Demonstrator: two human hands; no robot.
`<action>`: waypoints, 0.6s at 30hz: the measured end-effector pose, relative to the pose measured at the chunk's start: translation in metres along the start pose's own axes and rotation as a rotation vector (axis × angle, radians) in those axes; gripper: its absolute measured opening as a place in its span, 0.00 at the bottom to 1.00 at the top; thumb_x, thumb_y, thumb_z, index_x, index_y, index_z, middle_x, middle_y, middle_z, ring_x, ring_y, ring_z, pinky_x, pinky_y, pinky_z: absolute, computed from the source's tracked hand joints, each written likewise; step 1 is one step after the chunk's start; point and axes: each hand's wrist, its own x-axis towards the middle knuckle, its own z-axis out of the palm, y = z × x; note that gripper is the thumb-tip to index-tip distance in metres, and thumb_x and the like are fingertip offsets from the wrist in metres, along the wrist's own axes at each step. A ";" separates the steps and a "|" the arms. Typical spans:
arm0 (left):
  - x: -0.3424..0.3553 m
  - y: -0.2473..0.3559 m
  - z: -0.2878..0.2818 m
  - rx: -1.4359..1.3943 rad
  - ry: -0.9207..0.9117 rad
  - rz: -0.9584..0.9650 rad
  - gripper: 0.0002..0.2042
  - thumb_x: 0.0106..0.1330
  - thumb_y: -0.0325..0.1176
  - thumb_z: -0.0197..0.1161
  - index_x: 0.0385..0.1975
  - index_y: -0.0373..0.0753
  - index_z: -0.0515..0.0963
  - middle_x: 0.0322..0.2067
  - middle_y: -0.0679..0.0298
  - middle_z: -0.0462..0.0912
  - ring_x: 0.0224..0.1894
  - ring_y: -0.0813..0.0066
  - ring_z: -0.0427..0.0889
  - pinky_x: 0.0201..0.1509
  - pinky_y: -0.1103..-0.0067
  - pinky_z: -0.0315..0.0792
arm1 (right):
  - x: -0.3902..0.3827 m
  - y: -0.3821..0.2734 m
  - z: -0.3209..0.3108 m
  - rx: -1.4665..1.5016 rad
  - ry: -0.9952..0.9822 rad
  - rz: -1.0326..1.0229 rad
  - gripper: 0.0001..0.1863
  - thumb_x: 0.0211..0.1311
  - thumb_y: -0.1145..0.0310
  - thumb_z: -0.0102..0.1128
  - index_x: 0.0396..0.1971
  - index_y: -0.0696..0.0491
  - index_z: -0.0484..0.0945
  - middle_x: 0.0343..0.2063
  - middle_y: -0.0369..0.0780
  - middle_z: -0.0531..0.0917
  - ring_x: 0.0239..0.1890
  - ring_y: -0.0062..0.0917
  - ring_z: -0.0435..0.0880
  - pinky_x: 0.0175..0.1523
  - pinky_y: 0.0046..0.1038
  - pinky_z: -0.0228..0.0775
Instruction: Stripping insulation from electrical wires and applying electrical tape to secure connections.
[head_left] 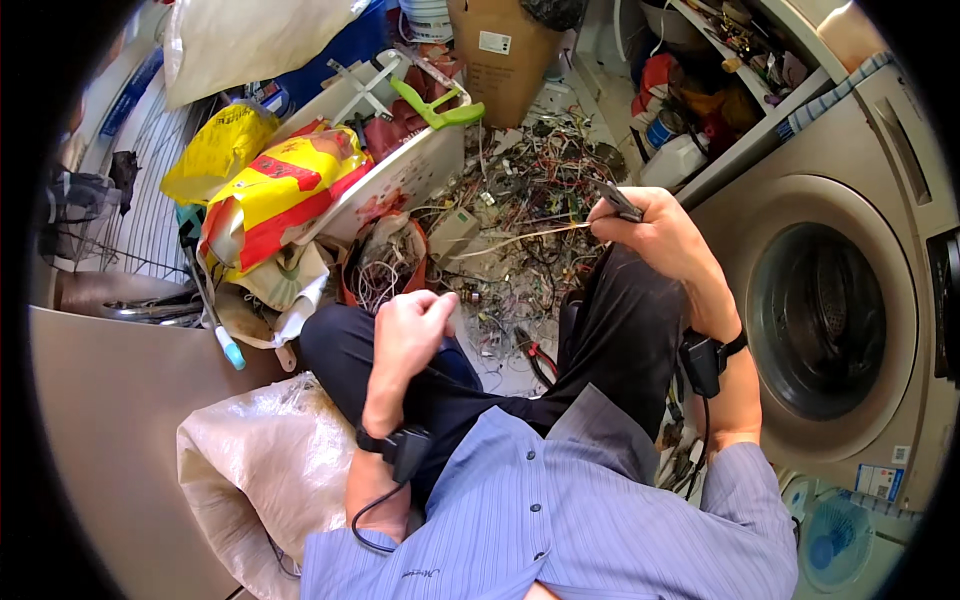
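My right hand (655, 232) is closed above my right knee, gripping a small dark metal hand tool (620, 202) whose flat end sticks up past the thumb. A thin pale wire (520, 237) runs from beside those fingers leftward toward a beige plastic box (453, 232) on the floor. Over my left knee, my left hand (408, 335) is curled closed, slightly blurred; whatever its fingers may hold is hidden. Red-handled pliers (537, 357) lie on the floor between my legs. A heap of wire scraps (545, 180) spreads in front of me.
A reddish container of wires (388, 262) stands by my left knee. Beyond it, a white bin (400, 185) holds bags and a green-handled tool (440, 107). A cardboard box (503, 60) stands at the back. To my right is a washing machine (725, 215); a pale sack (265, 445) lies left.
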 end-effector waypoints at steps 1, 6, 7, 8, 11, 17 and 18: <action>-0.005 0.013 0.004 -0.051 0.091 0.115 0.12 0.69 0.37 0.63 0.35 0.32 0.84 0.22 0.62 0.86 0.25 0.80 0.82 0.31 0.82 0.74 | 0.004 -0.001 0.001 0.002 -0.005 -0.005 0.04 0.58 0.75 0.67 0.32 0.59 0.83 0.25 0.34 0.81 0.32 0.18 0.78 0.39 0.24 0.70; 0.012 0.075 0.034 -0.242 0.314 0.700 0.10 0.71 0.29 0.62 0.48 0.32 0.82 0.39 0.62 0.87 0.39 0.78 0.84 0.46 0.79 0.77 | 0.013 -0.003 0.014 -0.042 -0.140 -0.080 0.05 0.58 0.74 0.68 0.33 0.58 0.83 0.25 0.37 0.83 0.31 0.17 0.79 0.40 0.26 0.73; 0.017 0.084 0.040 -0.286 0.239 0.688 0.11 0.72 0.30 0.61 0.49 0.32 0.81 0.41 0.62 0.87 0.42 0.77 0.84 0.49 0.78 0.76 | 0.012 -0.006 0.015 -0.045 -0.143 -0.074 0.06 0.58 0.73 0.68 0.33 0.58 0.83 0.26 0.40 0.84 0.31 0.19 0.80 0.40 0.27 0.74; 0.019 0.091 0.047 -0.330 0.164 0.674 0.12 0.73 0.31 0.60 0.50 0.32 0.81 0.43 0.62 0.87 0.44 0.76 0.84 0.52 0.78 0.75 | 0.011 -0.006 0.016 -0.046 -0.139 -0.072 0.06 0.58 0.73 0.68 0.33 0.58 0.83 0.26 0.40 0.84 0.31 0.19 0.80 0.40 0.27 0.74; 0.029 0.088 0.062 -0.509 -0.078 0.493 0.11 0.75 0.34 0.58 0.45 0.32 0.82 0.37 0.63 0.87 0.41 0.79 0.82 0.48 0.79 0.74 | 0.009 -0.006 0.020 -0.041 -0.137 -0.091 0.08 0.58 0.71 0.69 0.35 0.58 0.84 0.27 0.44 0.85 0.31 0.23 0.82 0.40 0.28 0.74; 0.028 0.081 0.076 -0.847 -0.260 0.333 0.12 0.76 0.37 0.58 0.34 0.35 0.81 0.18 0.75 0.69 0.20 0.88 0.62 0.23 0.86 0.54 | 0.005 0.016 0.011 -0.097 -0.239 -0.085 0.10 0.56 0.72 0.71 0.36 0.58 0.84 0.27 0.41 0.85 0.33 0.22 0.82 0.42 0.28 0.75; 0.027 0.081 0.075 -0.844 -0.261 0.332 0.12 0.76 0.37 0.58 0.34 0.35 0.81 0.18 0.75 0.69 0.20 0.88 0.62 0.23 0.86 0.54 | 0.006 0.021 0.008 -0.156 -0.280 -0.103 0.09 0.56 0.74 0.71 0.37 0.59 0.83 0.26 0.37 0.84 0.32 0.16 0.80 0.41 0.25 0.74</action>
